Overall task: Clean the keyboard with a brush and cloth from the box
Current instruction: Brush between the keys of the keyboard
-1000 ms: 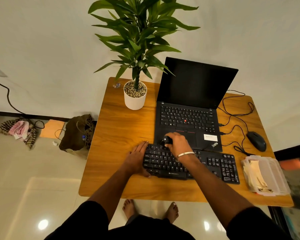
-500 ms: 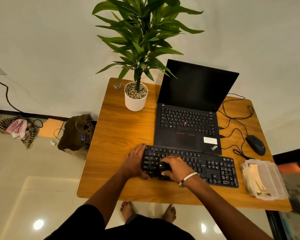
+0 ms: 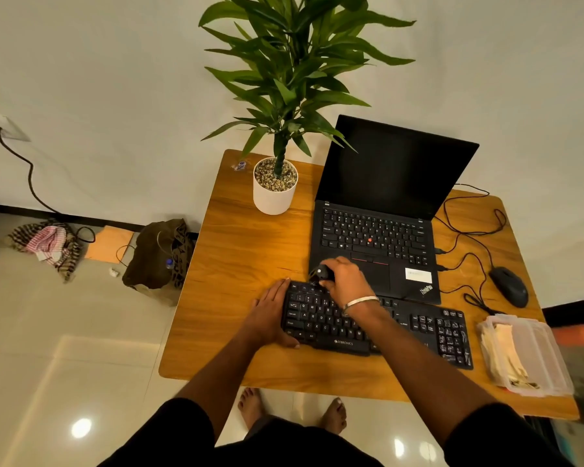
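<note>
Since half a second ago the right hand has swept from the keyboard's near rows up to its far edge, fingers curled round a small black brush whose tip meets the top row of keys. Its left neighbour, the left hand, lies flat with straight fingers against the left end of the keyboard, as before. Just beyond the right hand sits the open laptop, its front edge close against the brush. Well to the right of that hand lie a mouse with tangled cable and the clear box holding a pale cloth. Beyond the left hand stands a potted plant on the table.
</note>
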